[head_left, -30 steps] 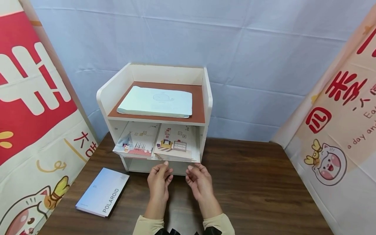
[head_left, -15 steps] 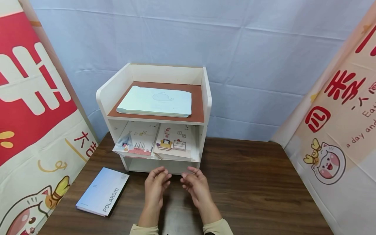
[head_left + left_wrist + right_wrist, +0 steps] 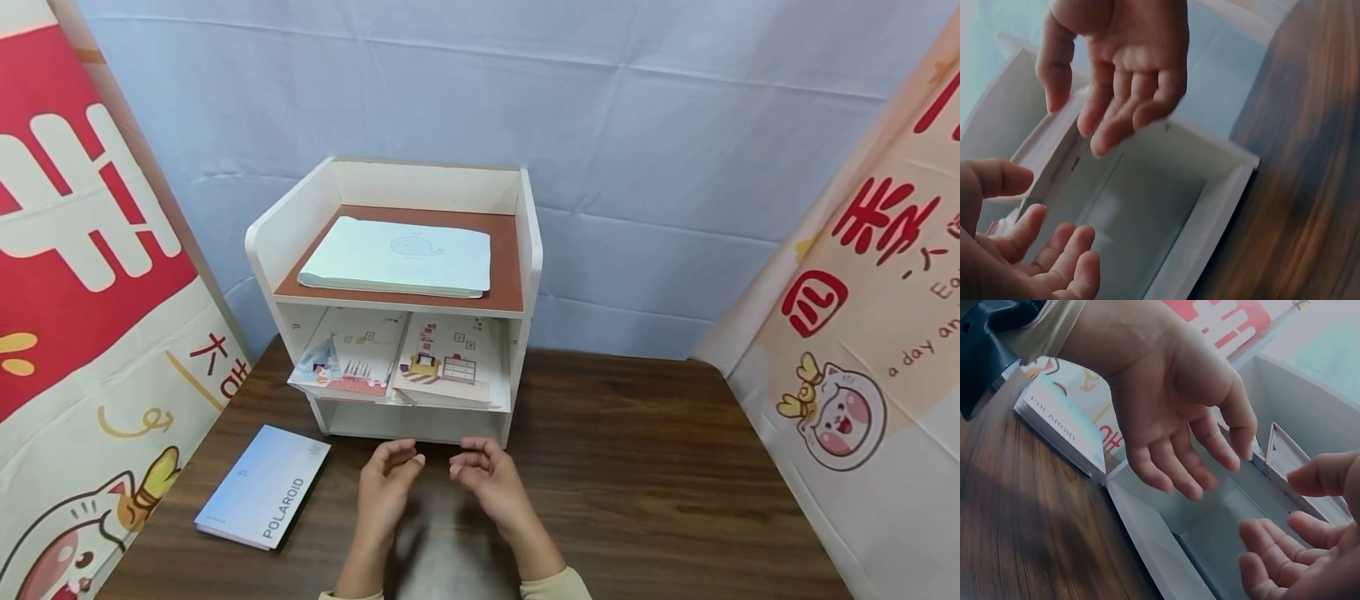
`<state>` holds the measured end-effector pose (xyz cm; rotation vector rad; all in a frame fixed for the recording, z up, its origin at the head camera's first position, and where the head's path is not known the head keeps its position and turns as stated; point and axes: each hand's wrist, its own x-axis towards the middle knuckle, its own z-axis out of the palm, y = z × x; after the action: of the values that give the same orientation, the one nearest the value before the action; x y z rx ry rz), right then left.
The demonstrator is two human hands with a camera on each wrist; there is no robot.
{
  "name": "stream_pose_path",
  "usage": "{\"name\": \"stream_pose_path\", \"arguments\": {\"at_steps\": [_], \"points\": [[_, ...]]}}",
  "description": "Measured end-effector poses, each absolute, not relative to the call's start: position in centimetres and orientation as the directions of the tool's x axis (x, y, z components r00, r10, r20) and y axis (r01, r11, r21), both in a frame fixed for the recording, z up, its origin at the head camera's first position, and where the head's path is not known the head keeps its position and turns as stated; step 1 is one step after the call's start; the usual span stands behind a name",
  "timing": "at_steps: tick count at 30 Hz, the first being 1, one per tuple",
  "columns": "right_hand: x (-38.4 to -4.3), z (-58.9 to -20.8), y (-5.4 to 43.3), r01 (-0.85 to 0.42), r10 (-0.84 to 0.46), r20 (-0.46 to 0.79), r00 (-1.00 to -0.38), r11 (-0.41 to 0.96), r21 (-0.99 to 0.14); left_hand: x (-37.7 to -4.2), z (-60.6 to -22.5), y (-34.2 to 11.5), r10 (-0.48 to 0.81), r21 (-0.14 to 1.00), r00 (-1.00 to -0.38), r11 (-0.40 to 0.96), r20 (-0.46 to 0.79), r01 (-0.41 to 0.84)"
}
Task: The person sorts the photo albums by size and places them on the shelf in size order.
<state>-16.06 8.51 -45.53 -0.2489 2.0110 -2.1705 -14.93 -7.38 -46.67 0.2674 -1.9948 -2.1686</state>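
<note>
In the head view, my left hand (image 3: 384, 487) and right hand (image 3: 493, 487) hover over the table in front of a white desk shelf (image 3: 530, 250). Both have loosely bent fingers, thumbs apart from the fingertips, and hold nothing. They face each other with a gap between them. Two illustrated notebooks, a left one (image 3: 356, 346) and a right one (image 3: 446, 358), lie side by side in the shelf's middle compartment, their front edges sticking out slightly. On the brown top board rests a pale sketchbook (image 3: 397, 257) with a whale drawing. The left wrist view shows the bottom compartment (image 3: 1147, 206) beyond both hands.
A blue-white book (image 3: 262, 487) marked POLAROID lies on the dark wooden table (image 3: 637, 483), left of my hands. Behind the shelf hangs a pale blue cloth (image 3: 637, 167). Printed banners stand at the left (image 3: 75, 350) and right (image 3: 900, 375).
Both hands have drawn back from the shelf's front toward me, and their fingers have spread a little wider from the thumbs. The notebooks, sketchbook and POLAROID book have stayed in place.
</note>
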Motion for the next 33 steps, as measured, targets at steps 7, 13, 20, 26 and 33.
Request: {"name": "stream_pose_path", "arguments": {"at_steps": [7, 13, 20, 26, 33], "points": [[-15.8, -45.5, 8.9, -0.235, -0.375, 0.09, -0.923, 0.363, -0.902, -14.8, -47.5, -8.8, -0.255, 0.986, -0.961, 0.153, 0.104, 0.066], [-15.6, -45.3, 8.8, -0.332, -0.487, 0.035, -0.873, 0.539, -0.774, -14.7, -48.2, -10.3, -0.234, 0.849, -0.947, 0.524, 0.22, 0.067], [-15.6, -44.7, 8.2, -0.374, -0.53, -0.02, -0.848, 0.626, -0.684, -14.5, -48.7, -12.1, -0.111, 0.714, -0.98, 0.699, 0.166, 0.042], [-15.0, -44.3, 7.1, -0.42, -0.539, -0.065, -0.84, 0.722, -0.55, -14.3, -48.9, -13.5, -0.079, 0.543, -0.991, 0.84, 0.112, -0.006], [-14.7, -44.3, 5.4, -0.49, -0.56, -0.101, -0.822, 0.787, -0.376, -13.9, -49.1, -15.4, -0.117, 0.453, -0.983, 0.891, 0.142, -0.041]]}}
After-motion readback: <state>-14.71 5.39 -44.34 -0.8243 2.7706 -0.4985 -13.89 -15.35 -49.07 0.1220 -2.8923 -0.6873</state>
